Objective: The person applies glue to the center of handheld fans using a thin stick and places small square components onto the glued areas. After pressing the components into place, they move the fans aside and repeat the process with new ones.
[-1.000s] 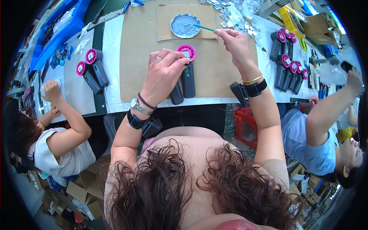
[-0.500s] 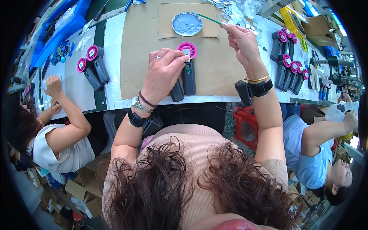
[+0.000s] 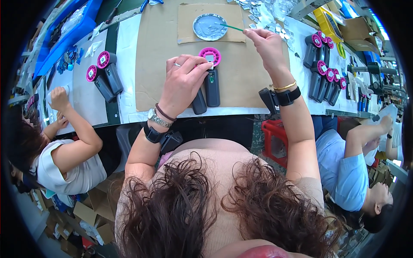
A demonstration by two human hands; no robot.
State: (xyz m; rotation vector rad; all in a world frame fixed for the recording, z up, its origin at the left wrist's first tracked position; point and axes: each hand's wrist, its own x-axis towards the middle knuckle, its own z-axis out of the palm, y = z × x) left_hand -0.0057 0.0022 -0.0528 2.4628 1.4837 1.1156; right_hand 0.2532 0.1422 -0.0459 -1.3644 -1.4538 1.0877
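Note:
My right hand (image 3: 267,45) pinches a thin green stick (image 3: 232,27), whose far tip is over the grey paste in a round dish (image 3: 195,34). My left hand (image 3: 185,79) is closed, its fingertips holding a small pale square piece (image 3: 211,66) just below the pink ring (image 3: 218,56) of a dark handheld device (image 3: 212,92). A second dark handle (image 3: 198,104) lies beside it, its upper part hidden under my left hand.
Cardboard (image 3: 150,56) covers the work surface, with a smaller piece (image 3: 185,38) under the dish. Pink-ringed devices stand at left (image 3: 107,73) and several at right (image 3: 320,81). Loose small square plates (image 3: 254,10) lie far right of the dish. Co-workers (image 3: 69,159) sit on both sides.
My right hand has shifted slightly left and down, bringing the stick's tip from the dish's rim to over the paste. My left hand has stayed in place.

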